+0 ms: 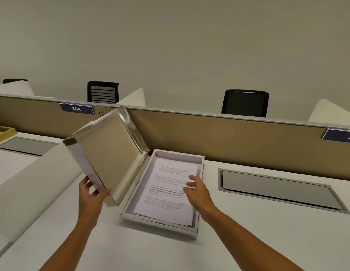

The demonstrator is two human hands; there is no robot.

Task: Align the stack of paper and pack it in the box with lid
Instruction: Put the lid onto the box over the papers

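Observation:
A shallow white box (200, 194) lies on the desk in front of me. Inside it rests a stack of printed paper (166, 192), its sheets slightly fanned at the near right corner. The silver-edged lid (109, 151) is tilted up on its edge just left of the box, hollow side facing me. My left hand (92, 194) grips the lid's near lower corner. My right hand (197, 190) hovers over the right side of the paper, fingers spread, holding nothing.
A tan partition (228, 137) with number plates runs behind the desk. A grey cable hatch (277, 190) sits right of the box, another (27, 146) at far left. A white divider (33, 182) slants along the left. A gold-edged tray (4, 133) shows at the left edge.

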